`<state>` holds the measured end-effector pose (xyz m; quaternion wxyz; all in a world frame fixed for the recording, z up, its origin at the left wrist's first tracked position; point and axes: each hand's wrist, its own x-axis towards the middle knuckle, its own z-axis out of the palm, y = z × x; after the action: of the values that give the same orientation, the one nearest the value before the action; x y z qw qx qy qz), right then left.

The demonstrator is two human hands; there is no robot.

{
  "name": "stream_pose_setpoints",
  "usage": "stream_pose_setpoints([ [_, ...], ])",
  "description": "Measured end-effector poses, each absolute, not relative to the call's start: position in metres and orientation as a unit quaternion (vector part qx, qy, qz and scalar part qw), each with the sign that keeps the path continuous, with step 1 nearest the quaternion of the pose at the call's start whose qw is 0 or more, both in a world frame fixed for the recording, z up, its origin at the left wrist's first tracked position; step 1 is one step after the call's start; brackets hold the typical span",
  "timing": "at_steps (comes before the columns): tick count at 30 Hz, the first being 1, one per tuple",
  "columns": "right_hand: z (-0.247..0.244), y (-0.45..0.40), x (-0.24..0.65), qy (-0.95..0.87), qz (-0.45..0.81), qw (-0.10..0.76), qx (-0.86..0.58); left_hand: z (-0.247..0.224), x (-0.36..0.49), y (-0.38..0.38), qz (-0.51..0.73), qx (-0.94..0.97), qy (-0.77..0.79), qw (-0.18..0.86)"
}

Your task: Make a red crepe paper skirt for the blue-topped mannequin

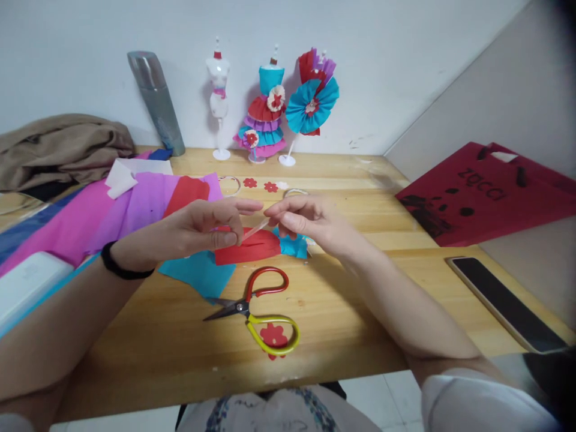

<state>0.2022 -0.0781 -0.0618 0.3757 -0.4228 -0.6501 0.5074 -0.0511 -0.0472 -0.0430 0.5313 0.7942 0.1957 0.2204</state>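
A thin clear strip [256, 228] hangs above a red sheet [249, 249], one end pinched by the left hand [204, 225], the other by the right hand [308, 219]. Open scissors [242, 307] lie close by. Beyond, the middle mannequin [272, 78] and right mannequin [311, 108] appear fully dressed; the left mannequin [219, 78], mostly bare, looks unfinished.

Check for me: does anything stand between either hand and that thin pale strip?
Nothing visible: the pale strip runs from the left hand to the right hand, within the grip of both. The red piece and scissors lie below on the table, not between them.
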Motion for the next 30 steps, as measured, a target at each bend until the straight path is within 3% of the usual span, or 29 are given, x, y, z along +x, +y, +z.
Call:
stream_pose_setpoints([
  [6, -0.069, -0.081, 0.189, -0.603, 0.535, 0.412, -0.425, -0.041, -0.047, -0.051, 0.206, 0.82, 0.218, 0.487],
  [12, -0.07, -0.081, 0.187, -0.598, 0.448, 0.497, -0.442, -0.046, -0.039, -0.056, 0.287, 0.749, 0.404, 0.44],
  [17, -0.072, -0.086, 0.183, -0.61, 0.402, 0.523, -0.439, -0.047, -0.036, -0.054, 0.294, 0.724, 0.468, 0.413],
  [24, -0.078, -0.088, 0.178, -0.597, 0.387, 0.554, -0.433, -0.048, -0.038, -0.052, 0.273, 0.72, 0.472, 0.429],
  [30, -0.079, -0.092, 0.178, -0.597, 0.352, 0.58, -0.429, -0.039, -0.046, -0.053, 0.266, 0.772, 0.447, 0.366],
])
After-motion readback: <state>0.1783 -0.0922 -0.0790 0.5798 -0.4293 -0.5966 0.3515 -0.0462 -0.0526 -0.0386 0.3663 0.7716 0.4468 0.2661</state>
